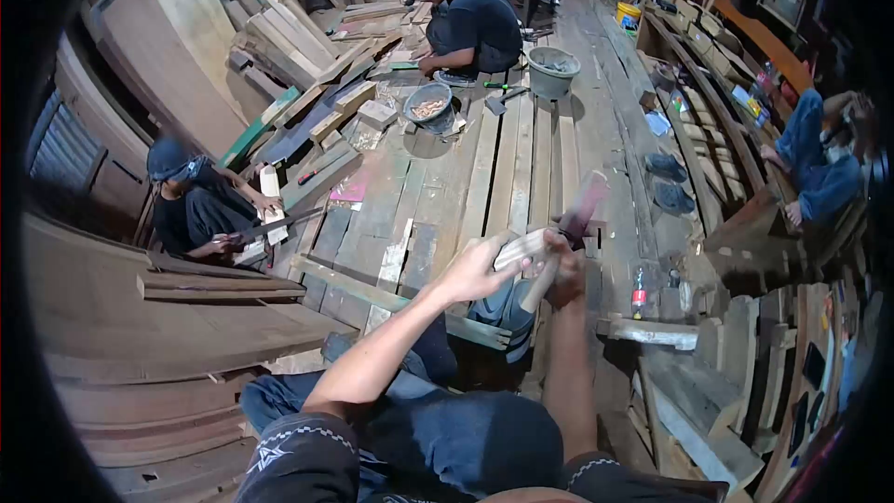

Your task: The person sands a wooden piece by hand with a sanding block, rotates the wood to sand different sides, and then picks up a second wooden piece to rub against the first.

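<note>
A short piece of pale wood (521, 250) lies in my left hand (480, 270), the fingers wrapped around its near end. Its far end meets my right hand (563, 270), which is closed around a bladed tool. That tool's blade (590, 197) points up and away from me, reddish and smeared by motion. Below my right fist a light wooden handle (538, 291) slants down toward my foot. Both hands are close together over the plank floor, in front of my knees. The tool's exact kind is hard to make out.
To the left, a crouching person (191, 196) works with a long saw (279, 224). Ahead, another person (475, 23) squats near a bucket of wood pieces (428, 104) and a grey bucket (551, 73). A hatchet (498, 102) lies on planks. A bottle (639, 293) stands right.
</note>
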Tool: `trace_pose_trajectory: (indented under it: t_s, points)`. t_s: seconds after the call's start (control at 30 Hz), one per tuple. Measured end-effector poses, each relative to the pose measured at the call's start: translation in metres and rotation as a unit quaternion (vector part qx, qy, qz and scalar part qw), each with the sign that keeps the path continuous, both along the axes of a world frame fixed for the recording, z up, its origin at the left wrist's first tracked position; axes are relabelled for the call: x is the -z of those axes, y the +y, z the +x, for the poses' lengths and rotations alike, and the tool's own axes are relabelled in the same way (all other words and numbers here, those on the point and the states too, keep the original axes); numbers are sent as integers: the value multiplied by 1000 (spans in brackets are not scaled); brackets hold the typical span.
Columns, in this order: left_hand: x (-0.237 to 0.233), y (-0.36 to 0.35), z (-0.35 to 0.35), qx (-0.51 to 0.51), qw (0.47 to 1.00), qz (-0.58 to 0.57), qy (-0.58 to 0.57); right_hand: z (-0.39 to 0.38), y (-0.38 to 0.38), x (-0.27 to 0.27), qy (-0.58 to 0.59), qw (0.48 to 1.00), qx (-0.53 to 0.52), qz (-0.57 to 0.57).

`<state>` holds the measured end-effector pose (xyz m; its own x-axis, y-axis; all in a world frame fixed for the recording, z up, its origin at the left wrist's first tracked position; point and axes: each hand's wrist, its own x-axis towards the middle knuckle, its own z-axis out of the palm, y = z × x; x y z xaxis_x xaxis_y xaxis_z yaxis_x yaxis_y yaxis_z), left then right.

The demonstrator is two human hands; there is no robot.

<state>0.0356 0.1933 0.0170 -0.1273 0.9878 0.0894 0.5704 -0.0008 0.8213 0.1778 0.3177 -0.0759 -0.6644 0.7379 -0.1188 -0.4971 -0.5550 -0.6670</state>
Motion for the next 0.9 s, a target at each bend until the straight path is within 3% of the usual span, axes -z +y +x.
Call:
trace_pose_trajectory:
  t_s: [0.03,0.13,0.27,0.33,0.4,0.53,0.63,0.73,0.9]
  points:
    - [0,3,1,0,1000,1,-8,2,-4,-15,8,999,-31,-23]
    - [-8,7,3,-13,1000,-12,24,2,-17,-55,-75,991,86,63]
    - [0,11,1,-10,998,51,21,3,-16,-59,-29,994,97,45]
    - [-3,11,0,-21,998,26,49,0,-15,-54,-6,994,97,53]
    - [-2,8,0,-35,997,38,56,3,-10,-36,-42,998,41,-28]
    - [6,6,-3,-27,999,40,-18,2,-11,-34,-122,991,50,39]
    - [14,9,-1,-78,993,73,-39,9,-9,-39,-165,984,27,61]
    - [15,12,-4,-136,988,68,-38,9,-10,-55,-134,981,35,134]
    - [28,15,-8,-156,983,88,-46,13,-14,-54,-214,955,-47,200]
